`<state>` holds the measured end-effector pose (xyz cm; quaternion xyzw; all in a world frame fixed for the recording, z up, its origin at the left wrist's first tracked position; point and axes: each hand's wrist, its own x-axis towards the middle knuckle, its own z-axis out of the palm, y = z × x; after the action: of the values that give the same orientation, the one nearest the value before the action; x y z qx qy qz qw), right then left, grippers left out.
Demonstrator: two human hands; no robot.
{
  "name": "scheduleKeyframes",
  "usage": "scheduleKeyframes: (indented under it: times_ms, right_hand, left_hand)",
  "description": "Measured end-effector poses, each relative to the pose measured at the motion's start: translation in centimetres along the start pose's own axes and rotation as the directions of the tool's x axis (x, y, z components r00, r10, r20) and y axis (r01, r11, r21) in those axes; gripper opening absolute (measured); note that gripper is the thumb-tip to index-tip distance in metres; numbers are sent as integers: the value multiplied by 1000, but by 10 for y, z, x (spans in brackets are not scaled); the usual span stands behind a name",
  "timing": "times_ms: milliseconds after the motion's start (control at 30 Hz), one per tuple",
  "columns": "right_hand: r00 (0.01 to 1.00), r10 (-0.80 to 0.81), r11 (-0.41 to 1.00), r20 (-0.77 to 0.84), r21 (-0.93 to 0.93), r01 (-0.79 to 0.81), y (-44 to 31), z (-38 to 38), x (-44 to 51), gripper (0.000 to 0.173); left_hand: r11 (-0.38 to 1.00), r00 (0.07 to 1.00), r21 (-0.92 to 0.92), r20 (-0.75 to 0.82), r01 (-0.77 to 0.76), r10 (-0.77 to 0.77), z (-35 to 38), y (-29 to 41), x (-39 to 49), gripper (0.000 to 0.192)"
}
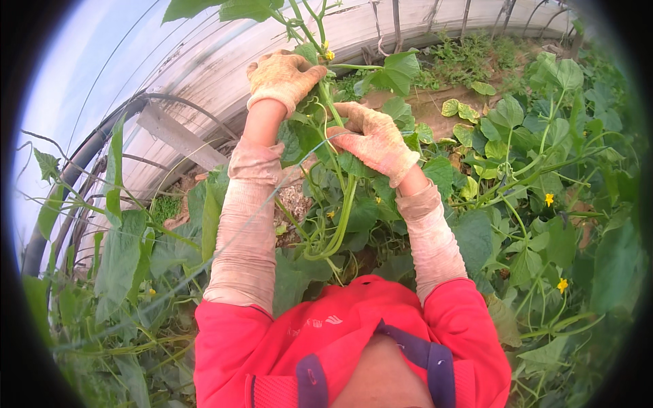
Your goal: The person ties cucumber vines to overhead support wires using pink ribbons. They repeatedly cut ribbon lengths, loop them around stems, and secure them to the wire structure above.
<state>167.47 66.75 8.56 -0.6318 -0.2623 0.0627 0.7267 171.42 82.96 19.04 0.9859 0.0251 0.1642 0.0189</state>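
Note:
Both my hands wear soiled knit work gloves and are raised to one upright cucumber vine stem (331, 109). My left hand (285, 76) is higher, its fingers curled around the stem just below a small yellow flower (329, 54). Lower and to the right, my right hand (375, 137) has its thumb and fingers closed about the same stem, by a thin string. Beneath the hands, the bare lower stems hang in a loop (331, 247). A large green leaf (398, 74) spreads to the right of the stem. The fingertips of both hands are partly hidden.
Dense cucumber plants with yellow flowers (549, 199) fill the right side. More leaves (122, 260) stand at the left. A thin blue-green string (255, 214) crosses over my left sleeve. Behind are a greenhouse film wall (347, 30), a curved dark pipe (76, 168) and a concrete post (178, 135).

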Motion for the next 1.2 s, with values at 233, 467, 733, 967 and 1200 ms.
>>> scheduleKeyframes:
  times_ms: [233,467,733,967,1200]
  right_hand:
    - [999,22,998,-36,-60,-24,10,2,6,38]
    - [980,19,999,-197,47,-10,14,11,1,34]
    - [934,-141,956,-329,-290,43,-1,21,-9,27]
    - [933,-202,876,-299,-482,35,17,32,2,30]
    - [987,-29,991,-161,122,49,26,31,47,34]
  left_hand:
    - [977,999,209,-3,-43,45,20,-15,2,38]
    - [998,989,58,-148,37,-29,29,-48,2,32]
    - [979,979,41,-39,202,-200,28,-44,8,35]
    - [849,926,-433,346,302,-153,48,-65,13,30]
    - [55,951,-962,273,268,143,37,-78,0,13]
